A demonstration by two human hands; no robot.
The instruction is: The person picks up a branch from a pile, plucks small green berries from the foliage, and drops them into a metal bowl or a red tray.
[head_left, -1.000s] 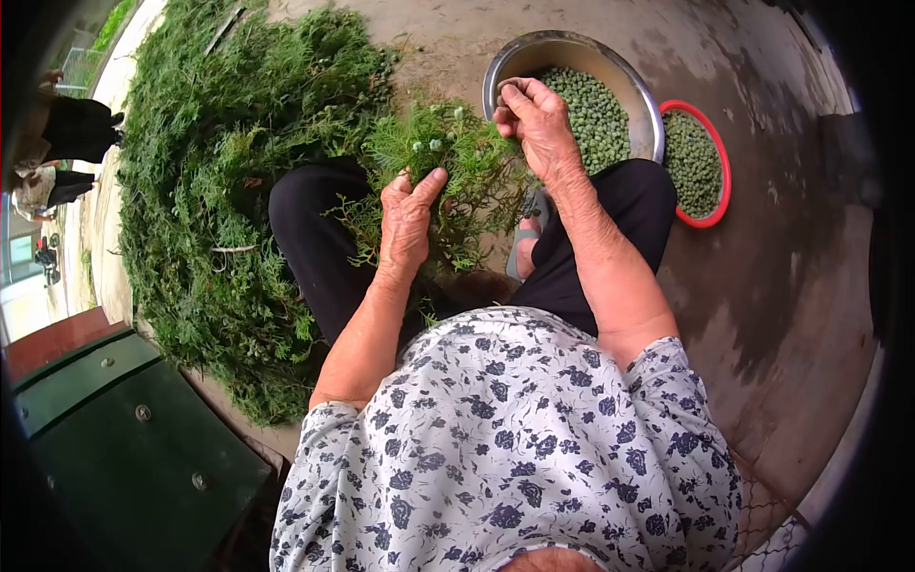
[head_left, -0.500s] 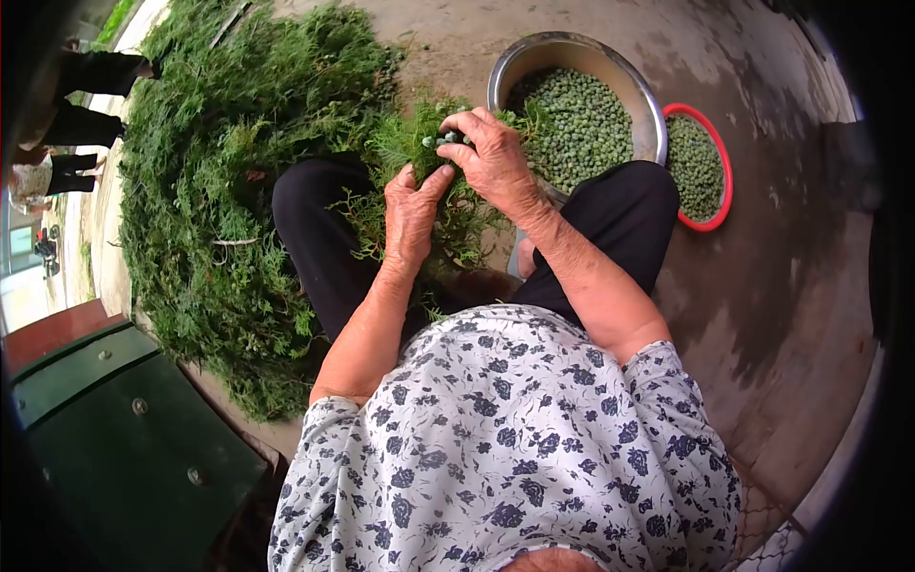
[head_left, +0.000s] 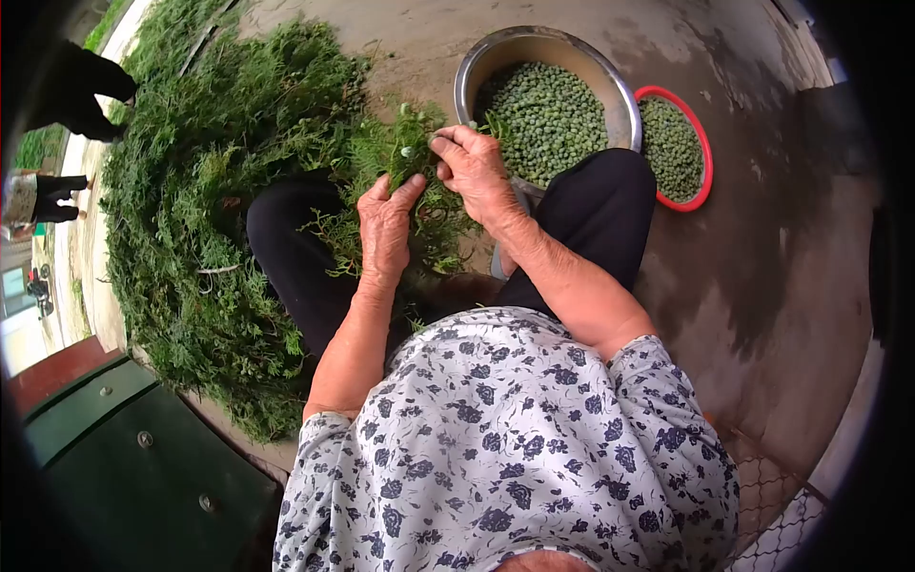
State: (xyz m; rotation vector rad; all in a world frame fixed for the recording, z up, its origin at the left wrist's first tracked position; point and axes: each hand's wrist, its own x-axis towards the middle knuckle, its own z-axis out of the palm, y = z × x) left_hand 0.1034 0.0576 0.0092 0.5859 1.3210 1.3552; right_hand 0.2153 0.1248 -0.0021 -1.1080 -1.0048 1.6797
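My left hand [head_left: 385,227] pinches a leafy evergreen branch [head_left: 386,153] between thumb and fingers, above my lap. A few pale green seed cones [head_left: 407,152] show among its flat, scaly leaves. Close on the right, my right hand [head_left: 475,173] has its thumb and fingers pressed together at the branch's edge. What lies between those fingertips is hidden. Just beyond the right hand stands a wide metal basin [head_left: 624,105], partly filled with small round green cones [head_left: 548,119]. Against it sits a red-rimmed basin [head_left: 704,153] holding more of the same cones.
A large heap of cut evergreen branches [head_left: 181,219] lies along my left side. My knees [head_left: 610,191] are bent below the metal basin. Other people's legs [head_left: 71,91] show at the upper left. A dark green panel [head_left: 143,486] is at the lower left.
Several green cones showed between my right fingers before; now none can be seen there. Those fingers have closed and drawn in beside the branch. My left hand still holds it. The whole view has shifted slightly.
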